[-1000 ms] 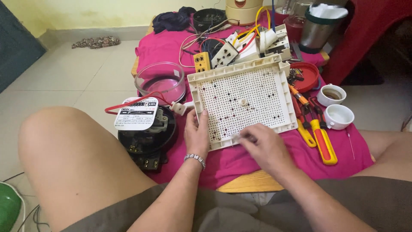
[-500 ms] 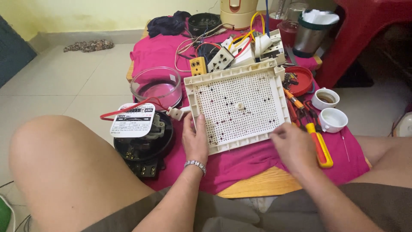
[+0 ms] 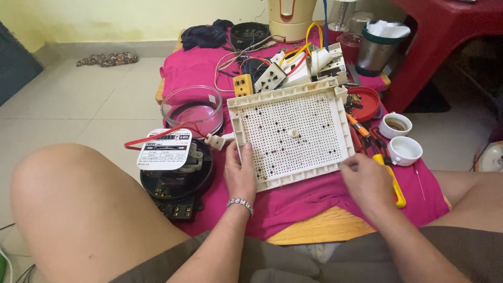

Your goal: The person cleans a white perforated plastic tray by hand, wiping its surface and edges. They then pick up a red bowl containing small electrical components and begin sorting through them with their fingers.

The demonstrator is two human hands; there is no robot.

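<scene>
Left hand point(image 3: 240, 175) gripping the near-left corner of the cream perforated panel point(image 3: 293, 133), thumb on top. Panel mid-desk on the pink cloth point(image 3: 314, 196). Right hand point(image 3: 367, 181) at its near-right corner, fingers curled narrow, beside the yellow-handled screwdriver point(image 3: 393, 181).

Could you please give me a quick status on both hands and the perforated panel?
Left hand gripping perforated panel at its left edge. Right hand at its lower right corner, fingers pinched. Yellow-handled tool beside it.

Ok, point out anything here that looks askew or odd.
The white perforated panel lies askew on the pink cloth, gripped by the left hand. The black electric meter sits opened, with its label plate propped loose on top.
</scene>
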